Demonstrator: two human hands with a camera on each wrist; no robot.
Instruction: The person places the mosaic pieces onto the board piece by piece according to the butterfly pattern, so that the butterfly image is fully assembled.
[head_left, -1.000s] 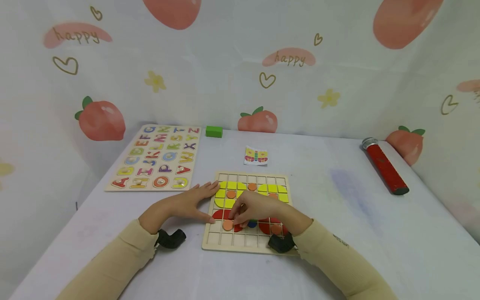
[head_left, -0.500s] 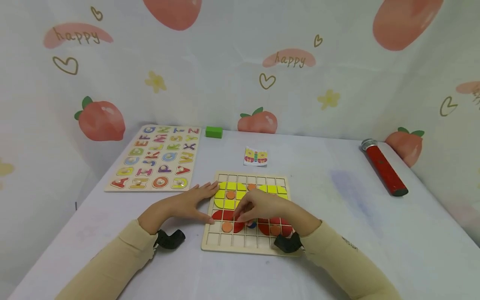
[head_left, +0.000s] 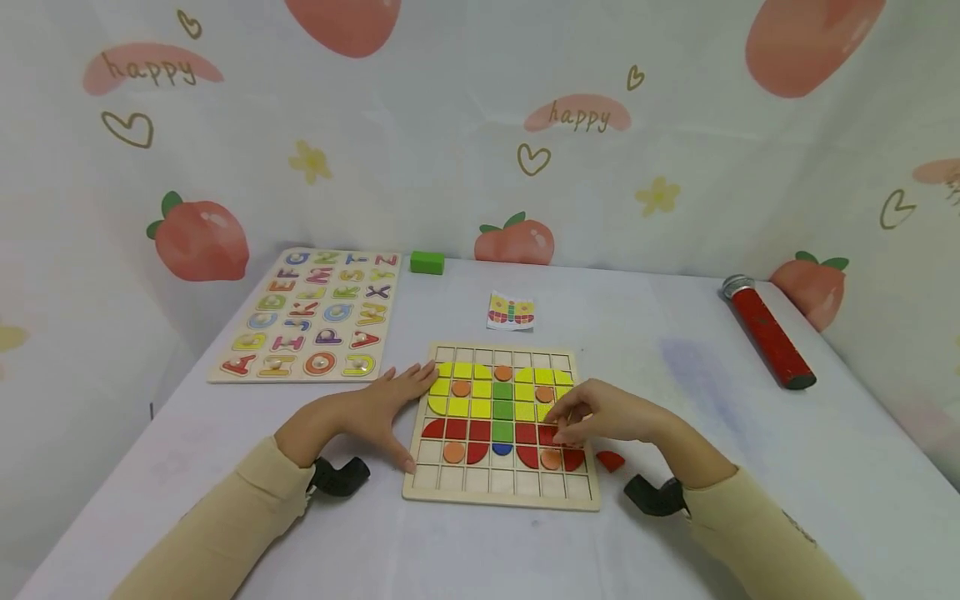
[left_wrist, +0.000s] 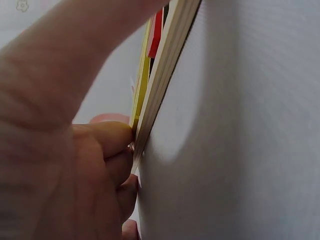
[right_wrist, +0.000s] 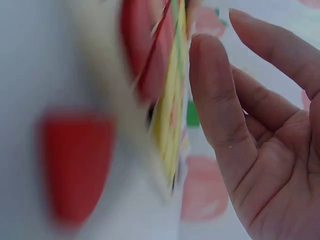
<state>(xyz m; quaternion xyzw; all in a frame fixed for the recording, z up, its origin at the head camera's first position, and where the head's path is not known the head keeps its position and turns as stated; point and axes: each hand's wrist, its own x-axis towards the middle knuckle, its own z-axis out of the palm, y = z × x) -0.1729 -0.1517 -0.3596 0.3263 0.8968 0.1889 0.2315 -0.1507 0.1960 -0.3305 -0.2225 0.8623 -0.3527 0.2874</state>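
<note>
A wooden grid board bears flat coloured pieces laid out like a butterfly. Yellow pieces form the upper part, red ones the lower, with a green strip between. My left hand rests at the board's left edge, fingers and thumb spread; the left wrist view shows its fingertips against that edge. Over the board's right side is my right hand. The right wrist view shows its thumb and fingers apart, holding nothing. A loose red quarter-round piece lies just right of the board.
Behind the board lies a small butterfly picture card. An alphabet puzzle board is at the back left, beside a green block. On the right lies a red microphone. A printed cloth hangs behind the table.
My right hand has moved right from the board's middle, uncovering the green strip, blue piece and loose red piece. My left thumb has slid a little down the board's left edge.
</note>
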